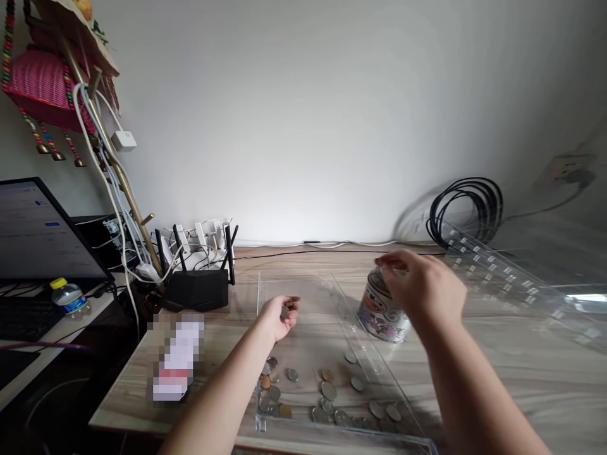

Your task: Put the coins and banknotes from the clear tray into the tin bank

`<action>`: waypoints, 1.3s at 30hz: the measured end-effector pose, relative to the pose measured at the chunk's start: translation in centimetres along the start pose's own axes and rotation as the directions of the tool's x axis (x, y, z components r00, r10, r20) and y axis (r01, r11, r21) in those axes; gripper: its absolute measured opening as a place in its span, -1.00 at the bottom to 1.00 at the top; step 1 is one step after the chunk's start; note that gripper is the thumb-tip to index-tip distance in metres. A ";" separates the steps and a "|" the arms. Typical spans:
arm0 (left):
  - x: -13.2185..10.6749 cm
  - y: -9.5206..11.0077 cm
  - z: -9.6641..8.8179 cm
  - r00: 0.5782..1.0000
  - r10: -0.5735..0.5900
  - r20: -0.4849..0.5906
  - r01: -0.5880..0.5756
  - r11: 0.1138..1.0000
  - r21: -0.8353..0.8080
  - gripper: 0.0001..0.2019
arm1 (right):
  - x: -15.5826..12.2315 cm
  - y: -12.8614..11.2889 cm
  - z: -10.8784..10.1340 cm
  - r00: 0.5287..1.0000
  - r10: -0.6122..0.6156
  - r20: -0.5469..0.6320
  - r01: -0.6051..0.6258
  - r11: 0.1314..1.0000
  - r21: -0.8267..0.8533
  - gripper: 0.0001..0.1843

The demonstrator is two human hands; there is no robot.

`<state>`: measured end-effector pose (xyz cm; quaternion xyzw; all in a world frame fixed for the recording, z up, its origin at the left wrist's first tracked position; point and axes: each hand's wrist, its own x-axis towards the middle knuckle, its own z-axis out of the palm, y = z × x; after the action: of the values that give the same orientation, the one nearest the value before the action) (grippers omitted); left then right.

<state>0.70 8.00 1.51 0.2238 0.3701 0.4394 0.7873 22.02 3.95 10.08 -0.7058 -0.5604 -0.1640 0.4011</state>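
My left hand [281,316] hovers palm-up over a clear plastic tray [303,297], fingers curled round a coin [285,311]. Several silver and copper coins [327,392] lie scattered in the near half of that tray. My right hand [420,285] is over the top of a small printed tin [382,309] that stands at the tray's right edge; its fingertips are pinched together above the tin's opening, and what they hold is too small to make out.
A black router [196,287] with cables stands at the back left, beside a laptop [42,230] and a small bottle [70,298]. A blurred white object [177,360] lies left of the tray. A coiled black cable [467,208] and a clear lid [516,278] sit at right.
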 end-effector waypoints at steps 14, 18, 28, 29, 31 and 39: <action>-0.4 0.0 0.2 0.984 0.173 0.049 -0.177 0.981 0.082 -0.86 | 2.3 4.0 0.0 0.978 0.057 0.200 -0.035 0.993 -0.111 -0.84; -0.7 0.0 0.2 0.982 0.169 0.083 -0.181 0.969 0.168 -0.94 | 0.6 1.3 1.1 0.988 -0.133 -0.085 0.139 0.988 0.070 -0.75; -0.5 -0.2 0.2 0.986 0.054 0.157 -0.094 0.961 0.262 -0.79 | -5.1 -5.3 6.4 0.737 -0.510 0.443 0.288 0.831 0.476 -0.73; -0.5 -0.2 0.2 0.986 0.023 0.168 -0.064 0.968 0.244 -0.79 | -5.0 -5.1 6.0 0.764 -0.492 0.417 0.297 0.842 0.449 -0.74; -0.6 0.0 0.3 0.983 -0.020 0.181 -0.014 0.983 0.185 -0.82 | -4.2 -4.4 4.5 0.854 -0.417 0.312 0.306 0.886 0.348 -0.72; -0.2 0.3 -0.1 0.997 0.040 -0.073 -0.049 0.990 -0.134 -0.74 | 1.7 2.7 -0.3 0.970 0.181 0.162 -0.166 0.981 -0.098 -0.81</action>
<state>0.42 7.99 1.70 0.1624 0.3615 0.4886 0.7773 25.09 4.75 10.39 -0.7798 -0.5213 -0.0909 0.3346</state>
